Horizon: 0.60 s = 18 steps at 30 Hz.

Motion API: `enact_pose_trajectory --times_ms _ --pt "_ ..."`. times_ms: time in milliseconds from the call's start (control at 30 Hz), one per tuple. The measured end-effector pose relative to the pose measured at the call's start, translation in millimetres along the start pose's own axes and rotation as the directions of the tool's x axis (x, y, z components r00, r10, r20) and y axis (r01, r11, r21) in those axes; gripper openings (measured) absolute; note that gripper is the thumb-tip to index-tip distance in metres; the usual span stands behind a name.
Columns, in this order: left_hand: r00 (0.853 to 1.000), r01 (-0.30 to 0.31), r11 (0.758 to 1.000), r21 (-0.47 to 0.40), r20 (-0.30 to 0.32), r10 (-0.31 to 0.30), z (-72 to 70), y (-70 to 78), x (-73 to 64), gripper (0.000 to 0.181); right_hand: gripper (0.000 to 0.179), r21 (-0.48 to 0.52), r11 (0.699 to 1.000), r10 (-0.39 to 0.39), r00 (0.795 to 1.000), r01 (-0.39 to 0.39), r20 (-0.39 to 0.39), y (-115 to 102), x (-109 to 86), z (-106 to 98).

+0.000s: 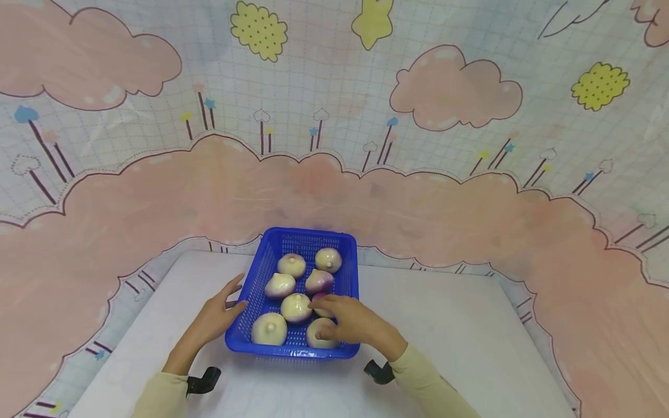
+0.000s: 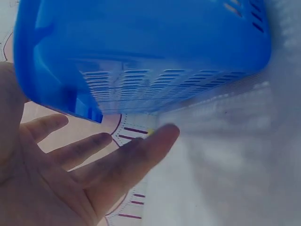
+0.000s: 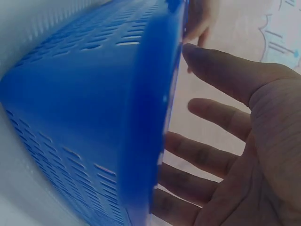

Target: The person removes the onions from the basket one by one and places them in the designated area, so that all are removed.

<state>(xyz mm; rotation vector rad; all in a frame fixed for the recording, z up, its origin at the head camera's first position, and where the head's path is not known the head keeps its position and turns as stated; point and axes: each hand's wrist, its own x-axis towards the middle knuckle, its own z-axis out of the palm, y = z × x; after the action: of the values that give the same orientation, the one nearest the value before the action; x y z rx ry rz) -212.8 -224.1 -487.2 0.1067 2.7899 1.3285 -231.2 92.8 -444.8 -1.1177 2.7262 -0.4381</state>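
Left hand (image 1: 215,318) free, fingers extended, just beside blue basket (image 1: 292,350). Right hand (image 1: 355,320) unclenched, fingers over basket; onions (image 1: 295,309) lie below, left and beyond it; whether touching, cannot tell.

White tabletop (image 1: 428,325) beneath the left hand (image 1: 216,314) and right hand (image 1: 354,320), cartoon-print backdrop (image 1: 334,75) (a scalloped pink band (image 1: 444,217) across it) beyond both, yellow star (image 1: 373,23) beyond the right, pink cloud (image 1: 99,55) beyond the left.

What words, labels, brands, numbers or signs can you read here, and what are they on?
None: I see no readable text on the blue perforated plastic basket, the glossy round cream-and-purple bulbs or the flat white tabletop; the pink-and-white patterned backdrop shows only drawings.
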Motion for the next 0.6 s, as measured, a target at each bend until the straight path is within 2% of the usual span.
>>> enact_pose_trajectory --times_ms 167,333,500,600 --pt "0.999 0.037 0.995 -0.088 0.027 -0.035 3.5 -7.7 -0.6 0.066 0.052 -0.019 1.000 -0.007 1.000 0.007 0.026 -0.6 3.0 5.4" --pt "0.997 0.069 0.985 -0.160 0.055 -0.061 4.7 -10.8 -1.0 0.065 0.050 0.011 1.000 -0.005 0.999 0.005 0.052 -0.9 7.4 10.7" --pt "0.994 0.092 0.978 -0.187 0.074 -0.079 7.3 -12.0 -0.2 0.062 0.046 -0.015 1.000 -0.004 0.999 0.005 0.054 -0.8 9.9 15.1" --pt "0.992 0.109 0.974 -0.198 0.079 -0.095 8.9 -12.5 -0.5 0.063 0.048 -0.054 0.998 0.031 0.998 -0.028 0.058 -2.4 10.7 17.7"
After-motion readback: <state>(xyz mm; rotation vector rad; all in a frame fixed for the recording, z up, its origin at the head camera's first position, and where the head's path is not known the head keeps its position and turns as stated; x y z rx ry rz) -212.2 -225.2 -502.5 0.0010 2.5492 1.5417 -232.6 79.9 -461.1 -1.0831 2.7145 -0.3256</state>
